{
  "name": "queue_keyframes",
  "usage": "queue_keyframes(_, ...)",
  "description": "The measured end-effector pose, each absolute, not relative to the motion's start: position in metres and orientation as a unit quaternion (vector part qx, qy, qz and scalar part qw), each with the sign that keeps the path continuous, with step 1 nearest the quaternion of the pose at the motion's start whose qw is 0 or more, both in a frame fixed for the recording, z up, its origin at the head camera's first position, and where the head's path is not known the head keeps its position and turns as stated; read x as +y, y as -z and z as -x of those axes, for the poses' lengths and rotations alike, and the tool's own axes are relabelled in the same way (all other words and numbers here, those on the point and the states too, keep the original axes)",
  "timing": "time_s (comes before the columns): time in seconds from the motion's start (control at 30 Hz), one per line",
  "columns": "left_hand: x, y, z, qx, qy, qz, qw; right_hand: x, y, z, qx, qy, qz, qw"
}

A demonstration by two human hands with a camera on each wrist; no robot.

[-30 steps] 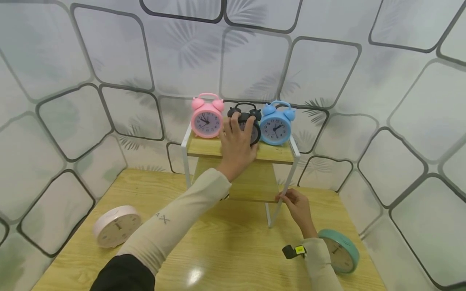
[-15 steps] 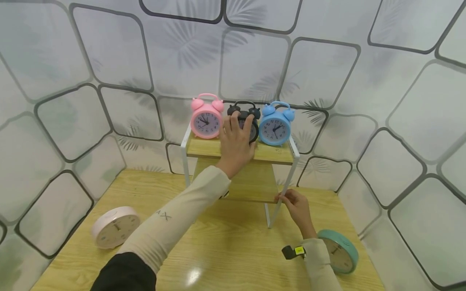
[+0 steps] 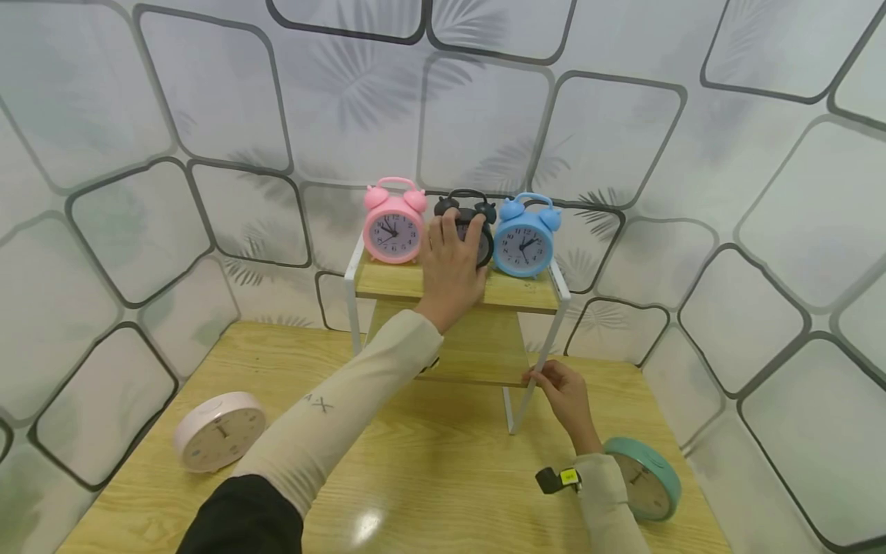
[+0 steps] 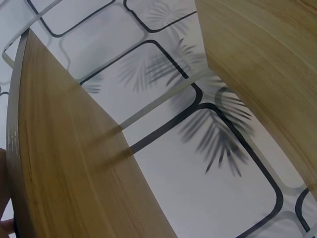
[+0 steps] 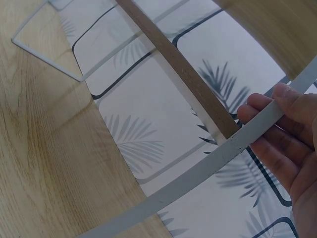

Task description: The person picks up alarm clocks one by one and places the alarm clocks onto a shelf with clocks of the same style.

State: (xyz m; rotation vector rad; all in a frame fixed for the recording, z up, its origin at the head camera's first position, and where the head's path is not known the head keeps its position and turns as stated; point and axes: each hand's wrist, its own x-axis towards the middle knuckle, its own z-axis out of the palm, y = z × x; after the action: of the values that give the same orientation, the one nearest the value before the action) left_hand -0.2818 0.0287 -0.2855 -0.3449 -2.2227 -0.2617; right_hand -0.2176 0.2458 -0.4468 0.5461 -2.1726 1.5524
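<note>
My left hand point(image 3: 450, 273) grips a black twin-bell alarm clock point(image 3: 484, 245) by its front and top, fingers spread over the face, thumb at its lower right. The clock stands on the top board of a two-tier shelf point(image 3: 388, 285), between a pink alarm clock point(image 3: 393, 229) and a blue alarm clock point(image 3: 524, 245). Only a sliver of the left fingers point(image 4: 4, 181) shows at the edge of the left wrist view. Lower down, my right hand point(image 3: 564, 392) pinches the shelf's white metal leg point(image 5: 198, 171) between thumb and fingers, near the lower board point(image 5: 183, 69).
A pale pink round clock point(image 3: 220, 432) leans back on the wooden table point(image 3: 415, 477) at left. At right a green round clock point(image 3: 644, 477) stands partly behind the right sleeve. Patterned wall panels point(image 3: 360, 115) enclose the back and sides.
The black clock has shifted slightly back on the top board, with the left hand moving along with it. My right hand keeps its hold on the shelf leg.
</note>
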Motion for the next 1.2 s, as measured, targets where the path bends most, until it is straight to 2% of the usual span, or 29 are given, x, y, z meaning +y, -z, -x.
queue_keyframes(0.43,0.027,0.288,0.285,-0.887,0.106,0.146,0.425,0.245,0.447,0.218,-0.780,-0.556,-0.195,0.209)
queue_keyframes(0.7,0.023,0.290,0.283,-0.869,0.119,0.178,0.446,0.244,0.446,0.217,-0.781,-0.558,-0.190,0.209)
queue_keyframes(0.97,0.007,0.288,0.264,-0.848,0.113,0.240,0.459,0.243,0.448,0.217,-0.778,-0.560,-0.190,0.210)
queue_keyframes(1.2,-0.012,0.290,0.235,-0.827,0.120,0.339,0.432,0.244,0.448,0.218,-0.775,-0.558,-0.201,0.217)
